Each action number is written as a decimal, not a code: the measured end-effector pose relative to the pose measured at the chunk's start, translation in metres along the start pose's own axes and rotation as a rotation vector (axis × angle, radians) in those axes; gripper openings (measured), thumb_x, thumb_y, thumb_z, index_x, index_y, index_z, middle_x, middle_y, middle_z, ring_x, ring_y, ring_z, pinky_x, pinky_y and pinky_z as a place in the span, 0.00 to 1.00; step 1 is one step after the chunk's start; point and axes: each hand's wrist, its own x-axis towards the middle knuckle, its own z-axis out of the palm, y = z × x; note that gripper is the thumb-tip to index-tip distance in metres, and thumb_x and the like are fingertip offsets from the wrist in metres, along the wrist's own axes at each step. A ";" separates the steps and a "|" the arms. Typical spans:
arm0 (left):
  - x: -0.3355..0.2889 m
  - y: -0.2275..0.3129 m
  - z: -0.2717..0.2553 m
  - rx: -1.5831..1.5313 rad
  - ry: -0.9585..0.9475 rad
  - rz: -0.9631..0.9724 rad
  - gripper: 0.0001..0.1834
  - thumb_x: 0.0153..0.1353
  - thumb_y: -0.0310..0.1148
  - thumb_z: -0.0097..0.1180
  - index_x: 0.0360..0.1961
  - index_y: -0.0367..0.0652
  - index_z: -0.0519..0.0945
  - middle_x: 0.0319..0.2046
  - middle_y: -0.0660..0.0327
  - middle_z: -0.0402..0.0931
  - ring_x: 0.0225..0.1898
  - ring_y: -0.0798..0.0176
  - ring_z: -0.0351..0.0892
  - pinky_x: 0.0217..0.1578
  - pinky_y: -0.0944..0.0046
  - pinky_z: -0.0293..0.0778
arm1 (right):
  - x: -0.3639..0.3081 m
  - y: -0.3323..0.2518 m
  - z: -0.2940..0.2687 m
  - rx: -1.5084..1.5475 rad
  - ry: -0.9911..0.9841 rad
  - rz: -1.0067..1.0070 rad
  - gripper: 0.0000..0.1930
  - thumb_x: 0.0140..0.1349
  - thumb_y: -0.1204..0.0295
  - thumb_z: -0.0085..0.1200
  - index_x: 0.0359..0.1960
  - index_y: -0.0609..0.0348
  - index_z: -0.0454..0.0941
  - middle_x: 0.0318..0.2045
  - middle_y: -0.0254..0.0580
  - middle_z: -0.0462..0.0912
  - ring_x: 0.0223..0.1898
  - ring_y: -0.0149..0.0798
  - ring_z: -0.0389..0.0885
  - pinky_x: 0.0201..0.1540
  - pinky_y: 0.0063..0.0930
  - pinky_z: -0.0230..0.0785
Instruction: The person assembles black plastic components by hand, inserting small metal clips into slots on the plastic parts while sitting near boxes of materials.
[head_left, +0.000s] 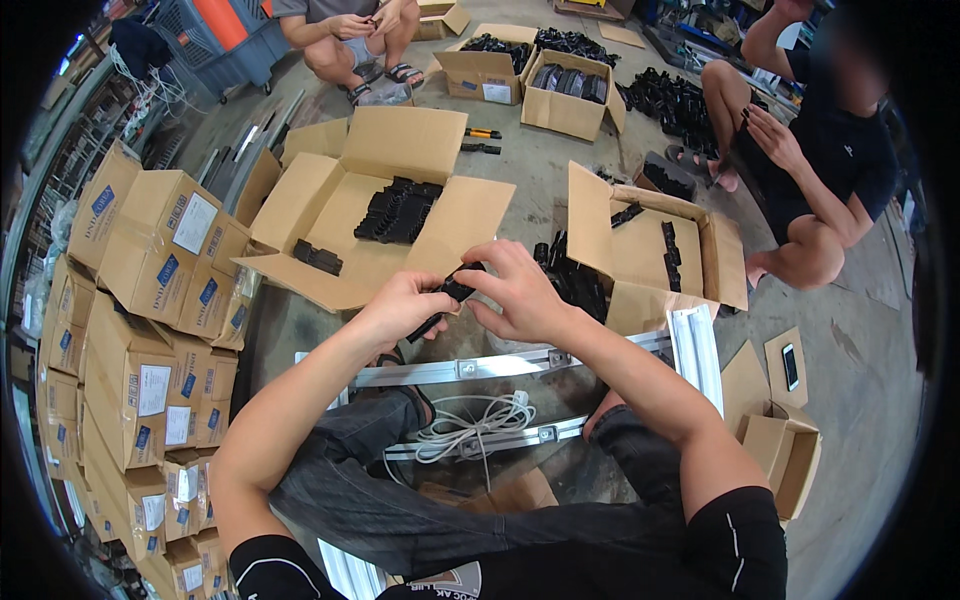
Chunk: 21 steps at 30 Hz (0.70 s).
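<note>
Before my chest I hold a long, narrow black plastic-looking part, tilted between both hands. My left hand is closed around its lower end, thumb on top. The fingers of my right hand pinch its upper end. Just beyond my left hand stands an open cardboard box with a stack of similar black parts and another black piece near its front flap. To the right, a second open box holds a few black pieces. Between the boxes lies a heap of black parts.
Aluminium rails and a coiled white cable lie below my hands. Stacked cartons rise at left. One person crouches at right, another at the far side. A phone rests on cardboard at right.
</note>
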 end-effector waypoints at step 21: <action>-0.002 0.001 -0.007 0.152 -0.149 -0.090 0.18 0.65 0.36 0.59 0.50 0.33 0.79 0.36 0.58 0.81 0.31 0.68 0.82 0.29 0.69 0.81 | -0.018 0.005 0.015 0.152 -0.289 0.088 0.23 0.55 0.61 0.65 0.47 0.60 0.73 0.37 0.50 0.80 0.42 0.55 0.80 0.43 0.45 0.73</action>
